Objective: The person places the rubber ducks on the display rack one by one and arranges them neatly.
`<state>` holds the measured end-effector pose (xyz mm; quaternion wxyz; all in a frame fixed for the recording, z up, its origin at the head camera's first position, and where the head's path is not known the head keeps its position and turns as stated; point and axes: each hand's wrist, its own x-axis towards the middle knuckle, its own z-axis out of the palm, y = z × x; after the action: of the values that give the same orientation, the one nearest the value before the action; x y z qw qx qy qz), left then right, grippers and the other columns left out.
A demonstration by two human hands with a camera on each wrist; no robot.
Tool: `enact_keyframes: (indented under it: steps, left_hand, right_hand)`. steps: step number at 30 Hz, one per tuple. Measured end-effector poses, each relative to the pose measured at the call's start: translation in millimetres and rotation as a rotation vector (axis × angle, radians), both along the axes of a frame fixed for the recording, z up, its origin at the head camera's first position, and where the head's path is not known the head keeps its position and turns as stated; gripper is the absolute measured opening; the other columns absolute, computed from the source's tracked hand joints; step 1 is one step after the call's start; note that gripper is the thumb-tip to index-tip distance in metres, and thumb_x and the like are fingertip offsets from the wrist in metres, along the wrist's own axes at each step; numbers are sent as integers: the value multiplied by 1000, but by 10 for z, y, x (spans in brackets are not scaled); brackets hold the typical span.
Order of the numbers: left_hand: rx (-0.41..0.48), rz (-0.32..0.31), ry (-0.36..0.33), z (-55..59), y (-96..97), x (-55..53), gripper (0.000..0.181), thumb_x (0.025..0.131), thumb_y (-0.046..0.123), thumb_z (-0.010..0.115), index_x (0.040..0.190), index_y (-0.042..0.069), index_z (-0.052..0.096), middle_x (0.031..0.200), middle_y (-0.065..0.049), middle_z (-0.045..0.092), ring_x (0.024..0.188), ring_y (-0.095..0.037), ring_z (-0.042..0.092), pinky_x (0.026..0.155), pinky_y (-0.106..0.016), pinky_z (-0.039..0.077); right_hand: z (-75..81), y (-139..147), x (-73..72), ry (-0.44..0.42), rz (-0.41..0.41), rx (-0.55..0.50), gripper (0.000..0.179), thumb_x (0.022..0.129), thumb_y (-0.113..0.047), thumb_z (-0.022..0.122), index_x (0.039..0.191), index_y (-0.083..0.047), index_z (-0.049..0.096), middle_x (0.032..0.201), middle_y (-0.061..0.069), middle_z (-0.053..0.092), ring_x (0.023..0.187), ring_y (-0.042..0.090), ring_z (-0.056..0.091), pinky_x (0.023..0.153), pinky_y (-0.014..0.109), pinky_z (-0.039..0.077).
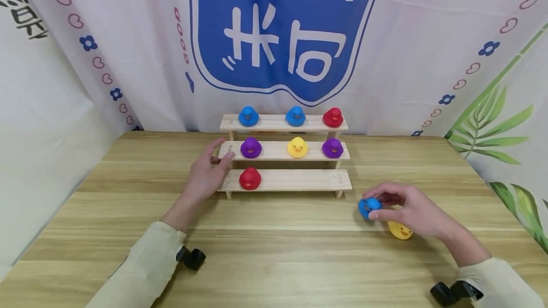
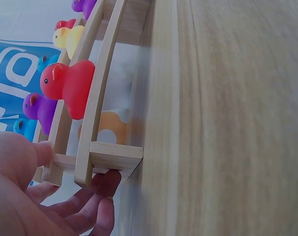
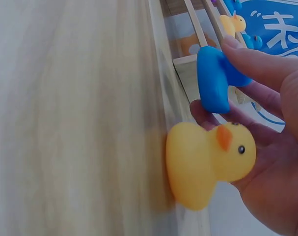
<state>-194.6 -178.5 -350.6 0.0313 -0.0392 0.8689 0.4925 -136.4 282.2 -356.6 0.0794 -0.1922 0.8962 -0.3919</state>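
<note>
My left hand (image 1: 208,171) grips the left end of a three-step wooden display stand (image 1: 299,180). Its thumb lies on the middle step and the other fingers reach round the end, close by the leg in the left wrist view. My right hand (image 1: 411,208) pinches a blue rubber duck (image 1: 369,208) between thumb and fingers, low over the table right of the stand. Partly covered by that hand, a yellow rubber duck (image 1: 400,230) sits on the table; the right wrist view shows this yellow duck (image 3: 195,164) nearer than the blue duck (image 3: 215,78).
On the top step stand two blue ducks (image 1: 248,116) and a red duck (image 1: 333,117). The middle step bears a purple duck (image 1: 250,148), a yellow duck (image 1: 297,147) and another purple duck (image 1: 332,148). One red duck (image 1: 250,178) occupies the bottom step's left part. A printed curtain (image 1: 385,61) hangs behind.
</note>
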Motion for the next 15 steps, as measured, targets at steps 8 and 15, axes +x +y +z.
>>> enact_keyframes:
  steps: [8, 15]
  left_hand:
    - [7, 8, -7, 0, 3, -7, 70, 109, 53, 52, 170, 33, 24, 143, -21, 59, 117, -34, 61, 78, -31, 54]
    - [1, 5, 5, -12, -6, -7, 70, 109, 53, 52, 170, 32, 25, 141, -22, 61, 113, -33, 63, 76, -30, 54]
  right_hand:
    - [17, -166, -48, 39, -11, -48, 28, 98, -24, 78, 125, -18, 74, 119, -1, 75, 105, 11, 68, 92, 25, 59]
    - [55, -335, -86, 18, -8, -107, 28, 100, -23, 76, 127, -17, 75, 121, 2, 75, 107, 15, 68, 95, 23, 58]
